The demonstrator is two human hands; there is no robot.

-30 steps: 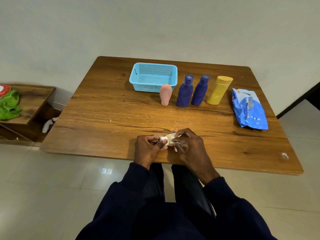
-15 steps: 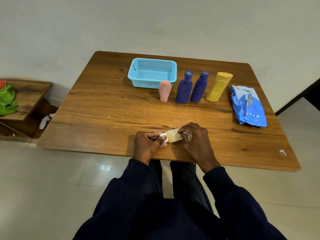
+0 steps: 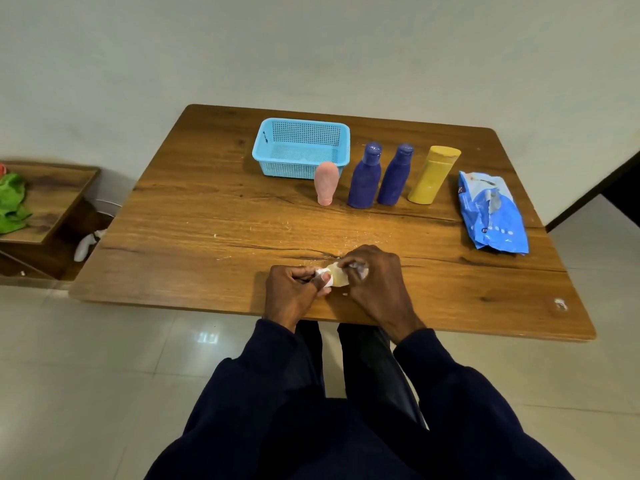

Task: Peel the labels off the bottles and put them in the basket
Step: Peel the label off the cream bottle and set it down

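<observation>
small bottle (image 3: 337,274): sitting between both hands, lower middle.
left hand (image 3: 292,292): I am seeing it pinching the small bottle.
right hand (image 3: 375,282): gripping its other end.
basket (image 3: 294,169): sitting upper middle.

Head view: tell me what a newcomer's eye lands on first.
The left hand and right hand grip a small pale bottle at the near edge of the table. Behind, a pink bottle, two dark blue bottles and a yellow bottle stand in a row by the blue basket.
</observation>
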